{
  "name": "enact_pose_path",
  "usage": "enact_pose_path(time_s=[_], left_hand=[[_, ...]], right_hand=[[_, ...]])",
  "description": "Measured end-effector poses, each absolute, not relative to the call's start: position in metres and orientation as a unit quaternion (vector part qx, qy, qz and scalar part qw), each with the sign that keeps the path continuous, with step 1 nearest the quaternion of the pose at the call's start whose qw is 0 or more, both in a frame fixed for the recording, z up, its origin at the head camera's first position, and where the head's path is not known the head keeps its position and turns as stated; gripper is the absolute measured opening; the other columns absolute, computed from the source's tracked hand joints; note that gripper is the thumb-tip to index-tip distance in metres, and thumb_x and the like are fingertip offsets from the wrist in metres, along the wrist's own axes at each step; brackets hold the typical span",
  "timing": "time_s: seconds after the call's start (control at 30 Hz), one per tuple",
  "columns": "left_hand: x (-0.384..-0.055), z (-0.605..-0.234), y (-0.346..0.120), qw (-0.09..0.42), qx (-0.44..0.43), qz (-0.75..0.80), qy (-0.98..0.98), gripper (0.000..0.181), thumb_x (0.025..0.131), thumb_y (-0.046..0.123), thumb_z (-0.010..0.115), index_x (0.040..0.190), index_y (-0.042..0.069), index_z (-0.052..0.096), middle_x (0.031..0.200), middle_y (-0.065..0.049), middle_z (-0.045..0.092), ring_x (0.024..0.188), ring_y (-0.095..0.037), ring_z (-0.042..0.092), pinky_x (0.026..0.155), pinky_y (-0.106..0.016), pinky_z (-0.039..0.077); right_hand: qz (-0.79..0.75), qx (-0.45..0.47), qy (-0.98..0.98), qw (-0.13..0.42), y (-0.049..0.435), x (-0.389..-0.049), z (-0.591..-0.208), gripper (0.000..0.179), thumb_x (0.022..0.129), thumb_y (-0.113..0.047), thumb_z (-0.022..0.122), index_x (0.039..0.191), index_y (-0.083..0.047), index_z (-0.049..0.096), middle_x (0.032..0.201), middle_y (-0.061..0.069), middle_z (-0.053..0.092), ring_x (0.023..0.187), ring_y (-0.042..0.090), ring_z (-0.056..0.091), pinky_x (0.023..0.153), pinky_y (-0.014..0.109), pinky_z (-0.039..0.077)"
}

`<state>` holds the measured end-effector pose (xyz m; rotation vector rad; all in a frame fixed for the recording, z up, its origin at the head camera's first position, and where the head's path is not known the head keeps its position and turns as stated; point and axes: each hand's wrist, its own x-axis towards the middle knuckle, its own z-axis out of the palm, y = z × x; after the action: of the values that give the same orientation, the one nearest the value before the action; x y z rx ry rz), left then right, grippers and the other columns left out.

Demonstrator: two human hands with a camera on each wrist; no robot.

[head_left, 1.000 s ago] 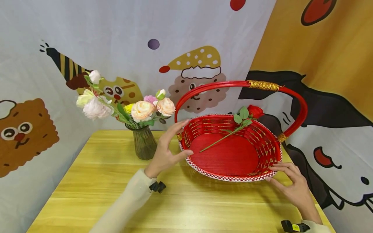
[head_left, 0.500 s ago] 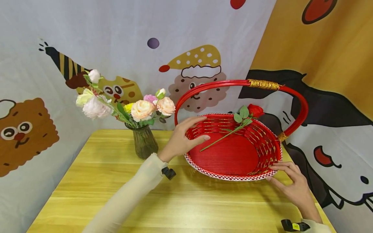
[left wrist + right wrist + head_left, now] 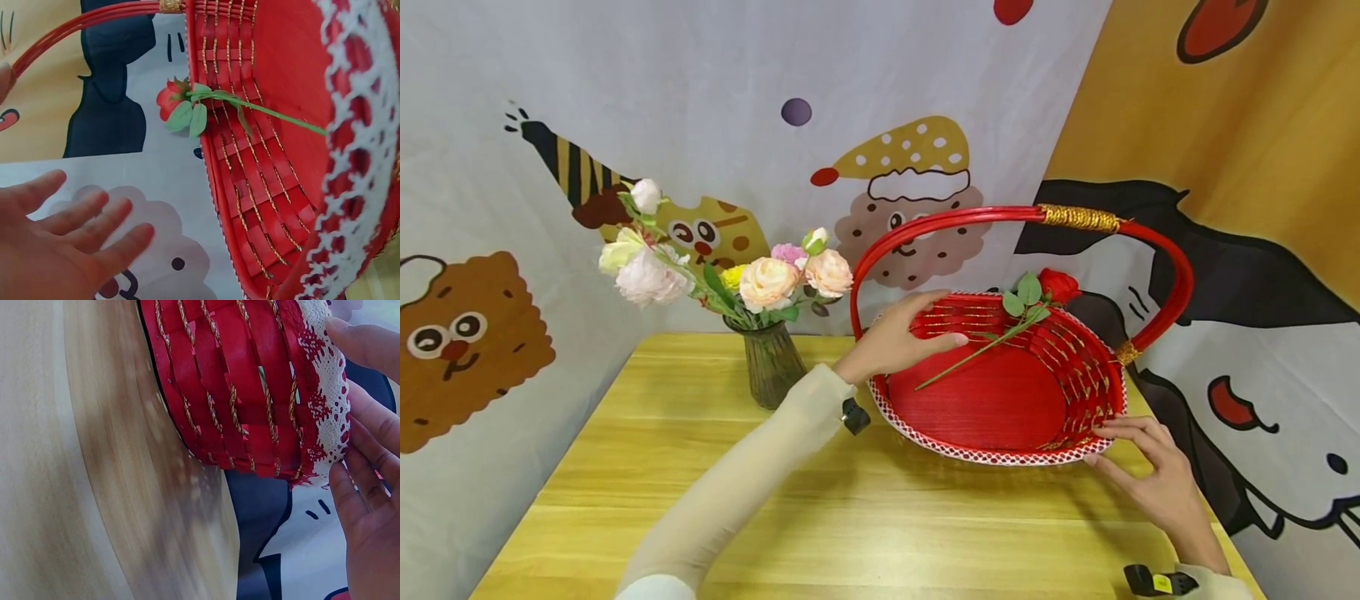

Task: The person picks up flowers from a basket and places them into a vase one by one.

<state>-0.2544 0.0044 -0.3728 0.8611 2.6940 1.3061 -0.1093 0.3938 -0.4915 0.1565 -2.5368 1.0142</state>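
Observation:
A red woven basket (image 3: 992, 410) with a tall arched handle and white lace trim stands on the table. Across its inside lies a red rose (image 3: 1028, 289), its bloom over the far rim and its green stem on the basket's floor. My left hand (image 3: 895, 337) reaches over the basket's left side, under the handle, thumb and fingers spread. In the left wrist view that hand (image 3: 69, 250) holds nothing and is apart from the rose. My right hand (image 3: 1153, 479) pinches the near right rim; the right wrist view shows its fingers at the lace edge (image 3: 331, 406).
A ribbed grey glass vase (image 3: 773, 367) with several pale pink, peach and yellow flowers (image 3: 767, 283) stands left of the basket, close to my left forearm. The wooden table (image 3: 625, 475) backs onto a cartoon-printed curtain (image 3: 715, 92). The basket's handle (image 3: 1078, 218) arches overhead.
My left hand has moved right and slightly up, from the basket's left rim to over its interior. The right hand, the basket and the rose have stayed put.

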Motion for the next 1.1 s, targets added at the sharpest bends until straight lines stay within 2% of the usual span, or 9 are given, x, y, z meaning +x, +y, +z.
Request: enact_pose_path(time_s=[0.3, 0.53, 0.73, 0.93, 1.1], left_hand=[[-0.278, -0.376, 0.021, 0.089, 0.268, 0.379, 0.881, 0.101, 0.082, 0.082, 0.061, 0.163, 0.038, 0.02, 0.169, 0.008, 0.025, 0.157, -0.021, 0.025, 0.122, -0.054, 0.034], [-0.295, -0.378, 0.037, 0.129, 0.259, 0.325, 0.9, 0.108, 0.081, 0.084, 0.059, 0.165, 0.037, 0.009, 0.172, -0.002, 0.016, 0.158, -0.026, 0.019, 0.124, -0.058, 0.03], [-0.305, -0.384, 0.052, 0.138, 0.276, 0.246, 0.919, 0.11, 0.083, 0.083, 0.056, 0.166, 0.03, 0.009, 0.172, -0.006, 0.013, 0.159, -0.03, 0.013, 0.125, -0.058, 0.027], [-0.315, -0.396, 0.067, 0.156, 0.279, 0.19, 0.928, 0.11, 0.083, 0.084, 0.057, 0.166, 0.032, 0.007, 0.174, -0.007, 0.005, 0.162, -0.033, 0.0, 0.129, -0.059, 0.015], [-0.323, -0.41, 0.079, 0.179, 0.276, 0.185, 0.926, 0.11, 0.084, 0.081, 0.057, 0.167, 0.028, 0.008, 0.174, -0.008, 0.007, 0.161, -0.036, 0.001, 0.129, -0.058, 0.015]], right_hand=[[0.361, 0.055, -0.909, 0.2, 0.394, -0.109, -0.491, 0.041, 0.072, -0.009, 0.094, 0.109, -0.017, 0.078, 0.122, -0.01, 0.061, 0.119, -0.012, 0.038, 0.088, 0.007, 0.029], [0.358, 0.056, -0.911, 0.198, 0.394, -0.11, -0.491, 0.04, 0.073, -0.011, 0.094, 0.109, -0.019, 0.078, 0.122, -0.008, 0.061, 0.12, -0.012, 0.037, 0.088, 0.008, 0.028], [0.358, 0.054, -0.912, 0.195, 0.394, -0.11, -0.492, 0.039, 0.073, -0.011, 0.094, 0.108, -0.02, 0.078, 0.123, -0.009, 0.061, 0.118, -0.011, 0.038, 0.088, 0.007, 0.03], [0.358, 0.06, -0.91, 0.201, 0.393, -0.11, -0.491, 0.041, 0.072, -0.009, 0.094, 0.109, -0.018, 0.078, 0.123, -0.01, 0.062, 0.117, -0.011, 0.038, 0.087, 0.008, 0.03], [0.356, 0.058, -0.91, 0.203, 0.393, -0.109, -0.49, 0.041, 0.071, -0.01, 0.094, 0.108, -0.019, 0.078, 0.122, -0.009, 0.062, 0.117, -0.011, 0.038, 0.087, 0.011, 0.029]])
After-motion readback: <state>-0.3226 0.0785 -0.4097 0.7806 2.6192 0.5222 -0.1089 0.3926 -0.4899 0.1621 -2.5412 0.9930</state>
